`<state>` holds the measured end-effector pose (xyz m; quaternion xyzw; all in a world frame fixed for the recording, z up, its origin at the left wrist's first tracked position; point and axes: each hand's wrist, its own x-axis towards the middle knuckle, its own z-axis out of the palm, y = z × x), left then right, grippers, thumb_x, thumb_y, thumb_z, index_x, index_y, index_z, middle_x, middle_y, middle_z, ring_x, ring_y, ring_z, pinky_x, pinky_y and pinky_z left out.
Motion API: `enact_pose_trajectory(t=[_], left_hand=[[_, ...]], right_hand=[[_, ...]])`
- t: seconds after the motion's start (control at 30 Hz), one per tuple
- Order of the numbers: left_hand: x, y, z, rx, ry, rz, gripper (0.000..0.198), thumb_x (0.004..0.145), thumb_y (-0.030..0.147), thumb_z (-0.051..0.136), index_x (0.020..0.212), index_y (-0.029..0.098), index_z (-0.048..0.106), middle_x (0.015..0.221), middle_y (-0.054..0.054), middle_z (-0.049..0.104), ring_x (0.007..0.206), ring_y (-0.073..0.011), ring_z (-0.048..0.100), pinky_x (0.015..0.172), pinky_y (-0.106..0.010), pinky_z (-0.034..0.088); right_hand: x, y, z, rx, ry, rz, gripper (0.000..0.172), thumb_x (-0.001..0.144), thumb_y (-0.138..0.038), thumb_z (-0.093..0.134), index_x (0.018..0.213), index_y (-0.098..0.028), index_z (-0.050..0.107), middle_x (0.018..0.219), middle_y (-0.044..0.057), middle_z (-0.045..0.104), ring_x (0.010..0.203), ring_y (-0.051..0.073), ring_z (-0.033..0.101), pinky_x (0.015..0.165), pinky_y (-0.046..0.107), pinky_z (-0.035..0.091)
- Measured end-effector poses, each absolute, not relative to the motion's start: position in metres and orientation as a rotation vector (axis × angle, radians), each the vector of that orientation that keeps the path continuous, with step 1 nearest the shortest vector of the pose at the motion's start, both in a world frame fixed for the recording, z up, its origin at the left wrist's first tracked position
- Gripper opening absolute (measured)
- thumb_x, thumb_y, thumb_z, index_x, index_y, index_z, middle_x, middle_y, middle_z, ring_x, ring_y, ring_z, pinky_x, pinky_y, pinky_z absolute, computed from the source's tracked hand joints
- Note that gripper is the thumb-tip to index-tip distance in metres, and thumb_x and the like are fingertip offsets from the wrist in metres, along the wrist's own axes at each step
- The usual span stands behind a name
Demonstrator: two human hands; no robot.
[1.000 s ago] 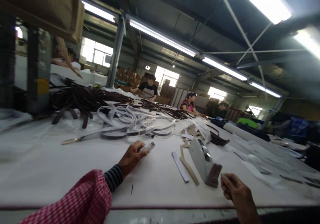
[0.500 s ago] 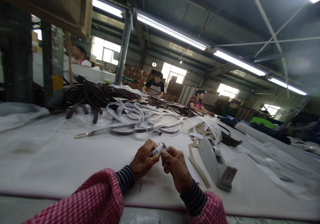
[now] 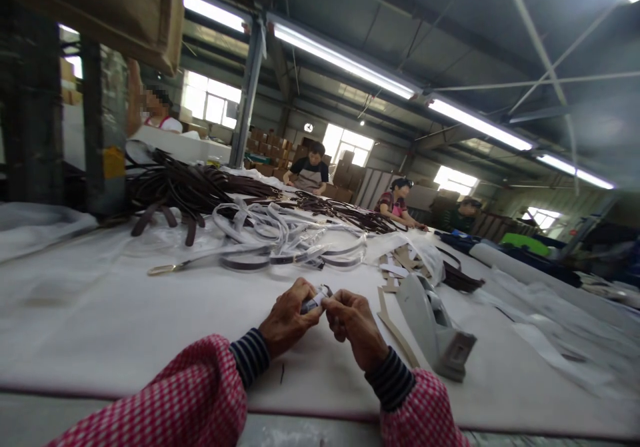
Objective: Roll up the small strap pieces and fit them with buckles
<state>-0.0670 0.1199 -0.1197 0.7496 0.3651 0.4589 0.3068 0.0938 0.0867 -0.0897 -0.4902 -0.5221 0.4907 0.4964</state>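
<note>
My left hand (image 3: pixel 290 317) is closed round a small wrapped piece (image 3: pixel 314 302), dark with a white band and a shiny metal-looking end; its exact kind I cannot make out. My right hand (image 3: pixel 356 324) pinches at the near right edge of that piece, thumb and forefinger together. Both hands are held over the white-covered table. Just right of my right hand stands a grey tape dispenser (image 3: pixel 435 330). A short dark thread-like strip (image 3: pixel 282 374) lies below my left wrist.
Plastic-wrapped dark belts (image 3: pixel 290 234) lie coiled beyond my hands, one with a gold-coloured buckle (image 3: pixel 167 270). More dark belts (image 3: pixel 200 184) are heaped at the back left. Tan scraps (image 3: pixel 403 260) sit in a clear bag behind the dispenser. Several people work farther back.
My right hand has shifted slightly, its fingertips now nearer the white band on the piece. My left hand keeps its hold in nearly the same place.
</note>
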Motion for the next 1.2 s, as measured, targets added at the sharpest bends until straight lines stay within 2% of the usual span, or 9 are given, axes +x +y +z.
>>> enact_pose_trajectory(t=[0.33,0.47,0.63,0.87,1.0,1.07,1.1,1.13,1.2], left_hand=[[-0.077,0.122,-0.106,1.695,0.968,1.269,0.023,0.081,0.041,0.059,0.078,0.018,0.059,0.084,-0.002,0.055,0.079,-0.0199,0.052,0.072,-0.032,0.042],[-0.08,0.122,-0.105,1.522,0.944,1.348,0.025,0.078,0.041,0.064,0.08,0.017,0.062,0.083,-0.002,0.058,0.078,-0.0183,0.052,0.07,-0.031,0.041],[-0.08,0.129,-0.114,1.248,0.796,1.232,0.034,0.075,0.047,0.073,0.082,0.015,0.063,0.067,0.001,0.057,0.059,-0.0129,0.048,0.057,-0.026,0.036],[-0.087,0.138,-0.12,1.165,0.733,1.157,0.037,0.077,0.048,0.074,0.083,0.014,0.061,0.07,-0.001,0.062,0.059,-0.0126,0.053,0.057,-0.024,0.041],[-0.086,0.139,-0.121,1.28,0.819,1.212,0.032,0.084,0.046,0.066,0.083,0.015,0.059,0.072,-0.001,0.06,0.064,-0.014,0.053,0.061,-0.026,0.042],[-0.083,0.137,-0.12,1.373,0.889,1.257,0.029,0.088,0.044,0.061,0.08,0.016,0.058,0.072,0.0,0.057,0.064,-0.0139,0.05,0.061,-0.027,0.041],[-0.081,0.134,-0.118,1.414,0.923,1.275,0.028,0.089,0.043,0.058,0.079,0.016,0.057,0.072,0.0,0.056,0.064,-0.014,0.049,0.061,-0.027,0.041],[-0.079,0.13,-0.116,1.447,0.954,1.291,0.028,0.089,0.042,0.057,0.078,0.017,0.056,0.071,0.001,0.055,0.064,-0.0142,0.048,0.061,-0.027,0.039],[-0.077,0.117,-0.112,1.501,1.02,1.335,0.023,0.086,0.037,0.058,0.075,0.018,0.056,0.07,0.002,0.053,0.066,-0.015,0.047,0.062,-0.028,0.038]], right_hand=[[0.075,0.108,-0.095,-1.056,-1.22,1.089,0.04,0.073,-0.043,0.081,0.063,-0.018,0.051,0.047,-0.005,0.052,0.039,0.006,0.039,0.037,0.019,0.027],[0.069,0.121,-0.101,-1.037,-1.141,1.236,0.05,0.07,-0.051,0.084,0.064,-0.019,0.047,0.05,-0.006,0.051,0.039,0.005,0.039,0.037,0.018,0.024],[0.076,0.132,-0.114,-0.884,-1.174,1.462,0.052,0.071,-0.056,0.084,0.07,-0.018,0.049,0.056,-0.005,0.054,0.041,0.004,0.042,0.038,0.016,0.025],[0.079,0.142,-0.136,-0.896,-1.245,1.433,0.051,0.073,-0.058,0.08,0.069,-0.02,0.046,0.053,-0.004,0.056,0.036,0.006,0.042,0.033,0.017,0.026],[0.074,0.139,-0.139,-0.952,-1.436,1.055,0.039,0.085,-0.049,0.068,0.068,-0.021,0.047,0.054,-0.005,0.051,0.043,0.009,0.044,0.04,0.02,0.034],[0.075,0.135,-0.137,-0.935,-1.567,0.691,0.023,0.088,-0.038,0.064,0.078,-0.019,0.054,0.062,-0.004,0.055,0.052,0.011,0.05,0.05,0.021,0.042],[0.076,0.133,-0.136,-0.919,-1.625,0.519,0.015,0.09,-0.033,0.062,0.091,-0.019,0.058,0.068,-0.002,0.06,0.057,0.012,0.055,0.056,0.022,0.045],[0.078,0.131,-0.135,-0.899,-1.697,0.38,0.017,0.092,-0.028,0.058,0.106,-0.018,0.06,0.078,0.0,0.065,0.063,0.014,0.061,0.061,0.023,0.049],[0.08,0.124,-0.134,-0.839,-1.869,0.183,0.036,0.095,-0.02,0.048,0.131,-0.021,0.055,0.099,0.006,0.072,0.078,0.017,0.07,0.07,0.025,0.054]])
